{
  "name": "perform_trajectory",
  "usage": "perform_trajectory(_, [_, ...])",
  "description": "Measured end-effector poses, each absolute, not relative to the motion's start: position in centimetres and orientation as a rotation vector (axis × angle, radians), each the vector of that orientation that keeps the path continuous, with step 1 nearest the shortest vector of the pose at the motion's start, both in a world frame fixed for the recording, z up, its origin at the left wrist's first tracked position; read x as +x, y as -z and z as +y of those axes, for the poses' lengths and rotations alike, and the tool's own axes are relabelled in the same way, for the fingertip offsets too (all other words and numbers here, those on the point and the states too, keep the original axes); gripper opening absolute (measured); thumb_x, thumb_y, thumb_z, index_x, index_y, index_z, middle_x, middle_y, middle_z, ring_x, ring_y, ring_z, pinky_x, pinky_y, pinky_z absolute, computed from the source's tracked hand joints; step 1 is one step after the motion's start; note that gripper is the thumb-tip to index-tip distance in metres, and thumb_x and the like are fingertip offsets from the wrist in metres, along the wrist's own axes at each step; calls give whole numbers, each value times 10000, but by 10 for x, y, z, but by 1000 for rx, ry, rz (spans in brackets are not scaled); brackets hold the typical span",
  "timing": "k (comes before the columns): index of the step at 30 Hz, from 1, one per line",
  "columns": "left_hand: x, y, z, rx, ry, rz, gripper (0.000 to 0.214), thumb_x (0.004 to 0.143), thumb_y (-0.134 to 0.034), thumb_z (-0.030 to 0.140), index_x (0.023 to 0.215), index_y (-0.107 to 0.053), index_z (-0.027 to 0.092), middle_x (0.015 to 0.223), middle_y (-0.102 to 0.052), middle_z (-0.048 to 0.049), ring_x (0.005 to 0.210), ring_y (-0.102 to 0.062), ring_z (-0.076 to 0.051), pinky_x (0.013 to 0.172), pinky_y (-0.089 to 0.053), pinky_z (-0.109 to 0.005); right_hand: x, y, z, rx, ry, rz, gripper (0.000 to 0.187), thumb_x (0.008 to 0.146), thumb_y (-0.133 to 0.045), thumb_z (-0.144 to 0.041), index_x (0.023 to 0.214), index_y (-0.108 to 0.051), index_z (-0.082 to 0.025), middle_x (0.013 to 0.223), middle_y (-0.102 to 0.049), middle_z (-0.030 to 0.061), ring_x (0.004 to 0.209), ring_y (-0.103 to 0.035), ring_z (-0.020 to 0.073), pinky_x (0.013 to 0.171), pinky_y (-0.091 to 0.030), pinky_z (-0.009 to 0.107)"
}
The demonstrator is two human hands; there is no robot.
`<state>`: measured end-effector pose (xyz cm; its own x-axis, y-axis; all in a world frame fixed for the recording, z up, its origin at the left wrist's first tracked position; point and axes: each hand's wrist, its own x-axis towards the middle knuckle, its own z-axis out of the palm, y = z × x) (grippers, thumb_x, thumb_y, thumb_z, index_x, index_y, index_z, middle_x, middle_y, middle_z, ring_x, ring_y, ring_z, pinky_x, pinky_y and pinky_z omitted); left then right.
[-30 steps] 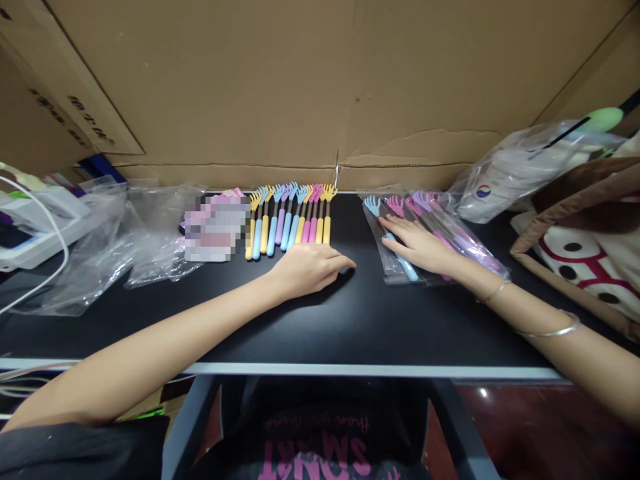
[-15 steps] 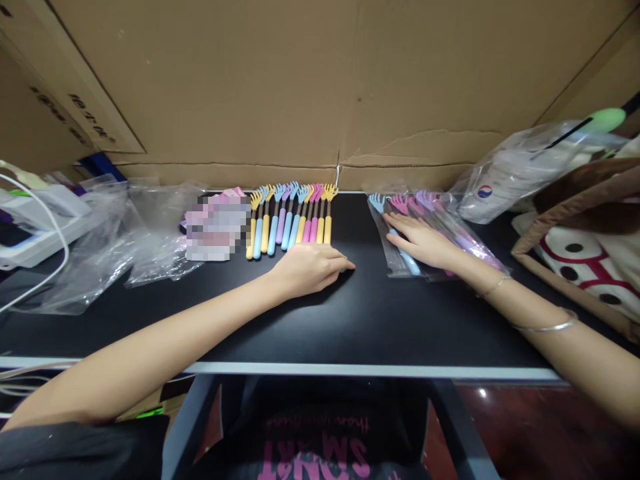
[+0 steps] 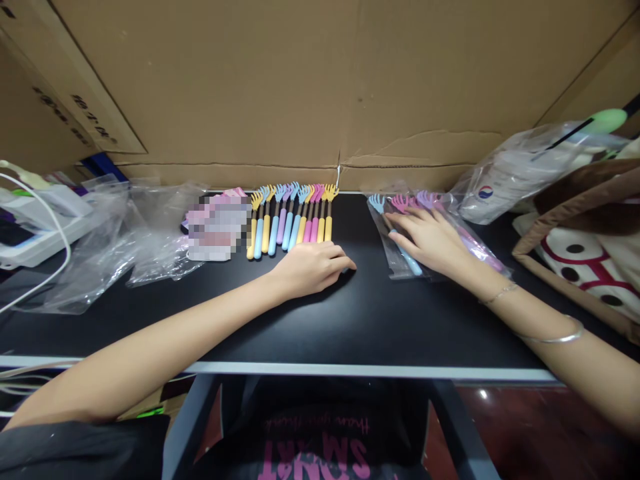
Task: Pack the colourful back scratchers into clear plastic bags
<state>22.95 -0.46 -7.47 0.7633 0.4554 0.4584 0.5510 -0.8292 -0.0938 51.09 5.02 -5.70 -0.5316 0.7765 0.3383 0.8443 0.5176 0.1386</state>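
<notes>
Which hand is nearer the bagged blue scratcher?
Right. The right hand lies flat on the bagged blue scratcher; the left hand rests apart on the table.

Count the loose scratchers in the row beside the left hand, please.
10 at least, side by side in one row at the table's back edge, just behind the left hand. Handles: yellow, blue, yellow, blue, purple, blue, yellow, pink, yellow, yellow. Overlap may hide more.
</notes>
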Motion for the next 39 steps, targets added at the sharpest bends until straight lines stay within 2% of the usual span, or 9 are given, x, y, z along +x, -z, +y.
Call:
perform_trajectory(4, [230, 75, -4, -2745, 603, -802, 271, 962, -454, 176, 1089, -688, 231, 992, -711, -12, 895, -660, -141, 714, -482, -236, 492, 48, 29, -1233, 458, -2543, 437, 983, -369, -376, 1269, -645, -193, 1196, -707, 145, 1174, -584, 328, 986, -426, 517])
perform_trajectory(7, [230, 75, -3, -2736, 588, -807, 264, 966, -455, 188, 1088, -687, 227, 994, -705, -14, 900, -656, -146, 727, -484, -245, 474, 46, 11, -1159, 466, -2624, 383, 981, -407, -350, 1183, -682, -176, 1061, -741, 132, 989, -653, 280, 862, -486, 413])
perform_trajectory(10, [229, 77, -2, -2719, 552, -803, 266, 977, -442, 208, 1095, -680, 215, 986, -693, -24, 891, -652, -160, 714, -485, -259, 458, 49, -1, -1061, 474, -2718, 326, 976, -433, -299, 1122, -692, -165, 1008, -749, 123, 951, -664, 270, 823, -490, 390])
perform_trajectory(15, [227, 78, -1, -2706, 513, -784, 283, 996, -413, 232, 1098, -675, 205, 977, -684, -40, 887, -640, -157, 717, -481, -251, 450, 59, -6, -974, 394, -2730, 312, 985, -399, -249, 1057, -691, -167, 1086, -738, 133, 967, -660, 270, 806, -509, 402])
perform_trajectory(23, [227, 78, -1, -2700, 567, -760, 267, 990, -434, 225, 1097, -678, 214, 988, -699, -24, 885, -646, -156, 705, -477, -261, 458, 64, -6, -928, 229, -2689, 312, 963, -424, -218, 1165, -661, -205, 1140, -713, 120, 1046, -642, 269, 840, -560, 438])
perform_trajectory(30, [228, 77, -2, -2688, 574, -743, 256, 978, -452, 206, 1087, -684, 213, 978, -711, -19, 876, -650, -156, 704, -479, -257, 460, 63, -6, -902, 190, -2709, 299, 965, -428, -226, 1154, -652, -163, 1175, -701, 142, 1083, -632, 284, 871, -563, 459])
perform_trajectory(36, [219, 58, 0, -2734, 428, -592, 256, 967, -472, 187, 1104, -687, 211, 998, -737, -14, 972, -635, -166, 777, -498, -257, 463, 62, -5, -883, 136, -2714, 329, 978, -415, -239, 1206, -638, -160, 1234, -684, 141, 1129, -624, 277, 914, -549, 456])
perform_trajectory(39, [206, 33, 4, -2724, 372, -692, 275, 982, -454, 230, 1085, -709, 239, 992, -736, -17, 995, -632, -177, 846, -495, -279, 465, 63, -5, -869, 112, -2716, 335, 975, -419, -220, 1217, -639, -151, 1254, -676, 151, 1141, -621, 271, 936, -539, 462])
